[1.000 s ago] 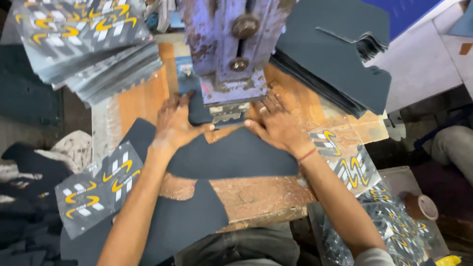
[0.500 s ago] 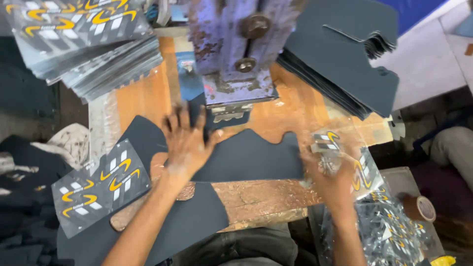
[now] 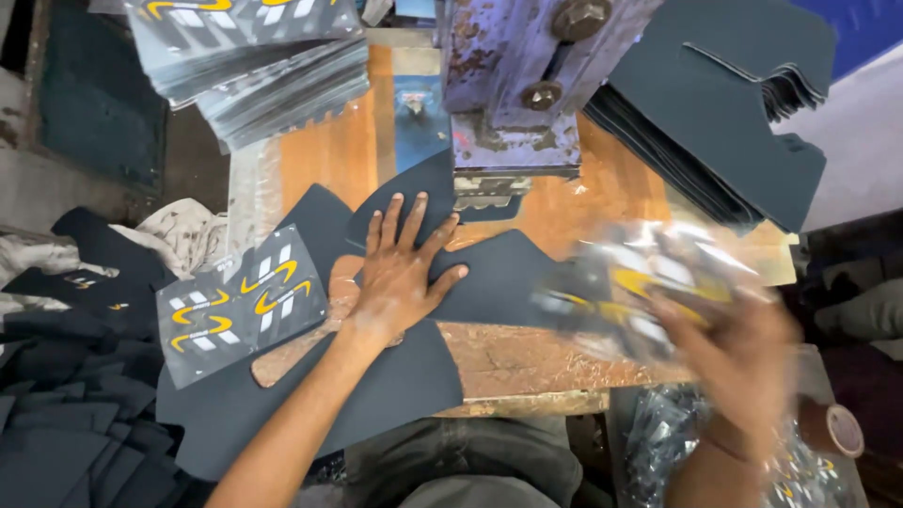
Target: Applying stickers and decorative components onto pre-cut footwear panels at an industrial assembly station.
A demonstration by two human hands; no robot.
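I see my left hand (image 3: 400, 282) lying flat, its fingers (image 3: 414, 214) spread, pressing a dark grey cut fabric piece (image 3: 489, 273) onto the worn orange surface (image 3: 324, 155). The piece lies at the middle of the surface, its upper edge just beneath the foot of the blue-purple press (image 3: 517, 85), whose paint is chipped and rusted. My right hand (image 3: 743, 367) is blurred by motion at the right edge of the surface; it holds a clear-wrapped sheet with yellow and white markings (image 3: 649, 287), but I cannot tell how its fingers are set. Left of my left hand, a grey printed panel with yellow arrow shapes (image 3: 240, 306) rests on further dark pieces. A stack of like printed panels (image 3: 254, 52) sits at the upper left; a stack of dark cut pieces (image 3: 724, 103) lies at the upper right. A roll of tape (image 3: 837, 428) is at the lower right.
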